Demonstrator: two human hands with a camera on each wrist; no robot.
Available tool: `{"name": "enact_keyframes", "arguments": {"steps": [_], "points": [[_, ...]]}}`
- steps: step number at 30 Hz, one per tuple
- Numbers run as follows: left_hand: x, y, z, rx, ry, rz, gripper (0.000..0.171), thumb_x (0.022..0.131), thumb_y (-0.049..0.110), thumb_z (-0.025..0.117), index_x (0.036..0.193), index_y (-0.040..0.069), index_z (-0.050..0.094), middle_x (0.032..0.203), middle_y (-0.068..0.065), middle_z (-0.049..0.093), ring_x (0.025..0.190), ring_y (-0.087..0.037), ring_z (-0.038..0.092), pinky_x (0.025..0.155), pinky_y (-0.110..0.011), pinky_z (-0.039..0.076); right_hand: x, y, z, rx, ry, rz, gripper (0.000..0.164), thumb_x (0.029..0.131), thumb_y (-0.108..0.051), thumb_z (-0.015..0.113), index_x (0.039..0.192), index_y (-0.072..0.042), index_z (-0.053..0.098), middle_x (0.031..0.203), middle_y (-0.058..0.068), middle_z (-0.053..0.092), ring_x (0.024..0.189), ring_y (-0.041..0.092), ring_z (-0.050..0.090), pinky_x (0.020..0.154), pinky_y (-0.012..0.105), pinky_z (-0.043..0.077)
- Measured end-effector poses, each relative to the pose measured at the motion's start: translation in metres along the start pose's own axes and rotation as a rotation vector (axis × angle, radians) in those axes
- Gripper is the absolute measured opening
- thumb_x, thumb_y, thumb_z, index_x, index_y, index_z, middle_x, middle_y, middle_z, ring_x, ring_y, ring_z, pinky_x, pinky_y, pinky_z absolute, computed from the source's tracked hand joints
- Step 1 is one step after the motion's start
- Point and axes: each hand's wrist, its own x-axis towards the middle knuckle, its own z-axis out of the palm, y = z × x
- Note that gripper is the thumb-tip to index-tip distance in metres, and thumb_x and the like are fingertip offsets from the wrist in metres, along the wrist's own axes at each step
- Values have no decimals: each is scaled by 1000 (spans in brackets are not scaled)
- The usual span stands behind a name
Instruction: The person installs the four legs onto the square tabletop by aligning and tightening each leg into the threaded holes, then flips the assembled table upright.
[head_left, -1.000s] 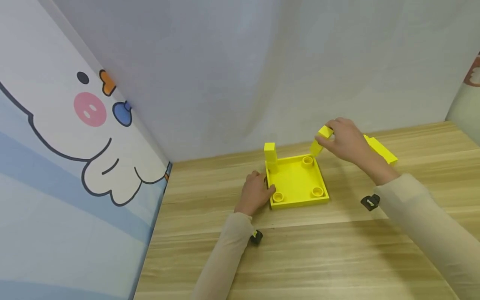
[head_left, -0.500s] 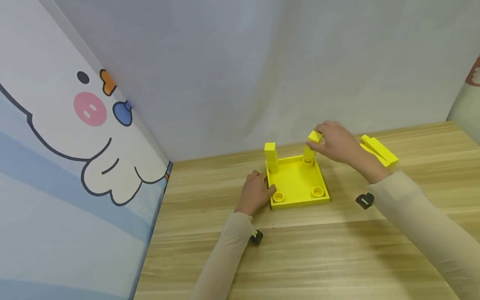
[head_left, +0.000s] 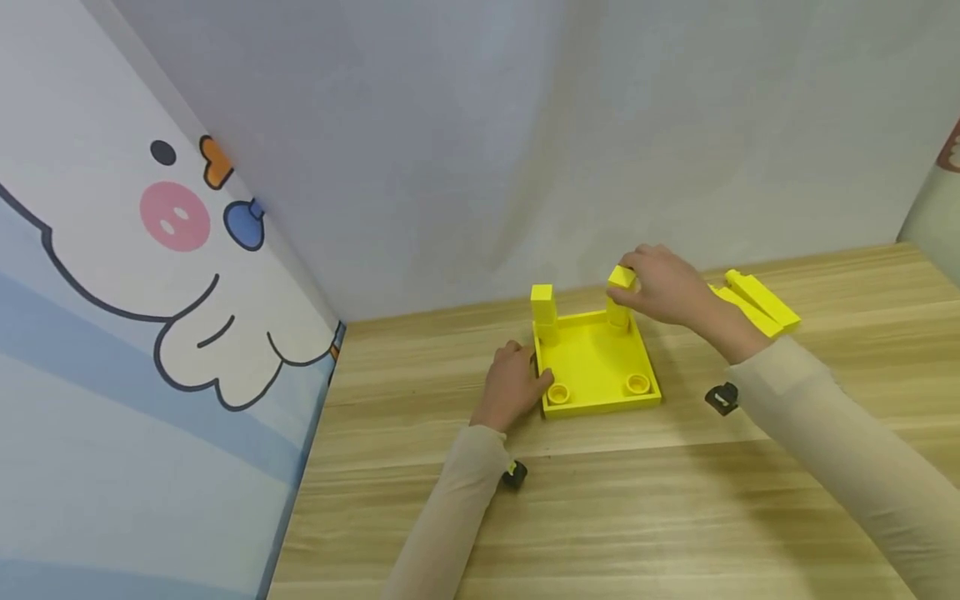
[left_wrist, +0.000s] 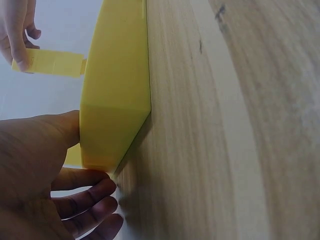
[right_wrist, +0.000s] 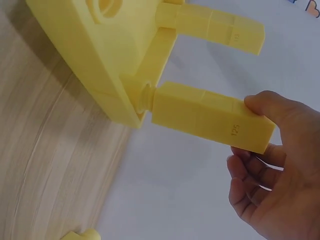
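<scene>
A shallow yellow square tray (head_left: 592, 362) lies on the wooden table, with round sockets in its two front corners. My left hand (head_left: 512, 383) holds the tray's left side, thumb at the rim and fingers on the outer wall. Between thumb and fingers of my right hand (head_left: 666, 286) is the top of a yellow square post (right_wrist: 200, 117), marked 125. The post stands nearly upright over the back right corner, and part of its threaded end shows at the socket in the right wrist view. Another yellow post (head_left: 543, 308) stands upright in the back left corner.
More yellow posts (head_left: 763, 302) lie on the table to the right, behind my right forearm. A grey wall (head_left: 420, 167) rises along the table's back edge. At the left stands a panel (head_left: 90, 167) with a cartoon print.
My right hand has moved left, bringing the post from beside the back right corner onto its socket and from tilted to nearly upright. The left hand keeps its hold on the tray.
</scene>
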Motion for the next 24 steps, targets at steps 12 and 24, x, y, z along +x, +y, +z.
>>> {"name": "enact_keyframes", "arguments": {"steps": [12, 24], "points": [[2, 0, 1, 6, -2, -4, 52, 97, 35, 61, 135, -1, 63, 129, -16, 62, 110, -29, 56, 96, -40, 51, -2, 0, 1, -136, 90, 42, 52, 95, -43, 64, 115, 5, 65, 110, 23, 69, 97, 40, 65, 79, 53, 55], [1, 5, 1, -2, -12, -26, 53, 98, 36, 62, 136, 0, 62, 130, -15, 61, 111, -29, 56, 97, -41, 51, -11, 1, -8, -147, -4, 31, 62, 91, -51, 69, 133, -5, 60, 129, 20, 65, 113, 42, 61, 91, 57, 52]]}}
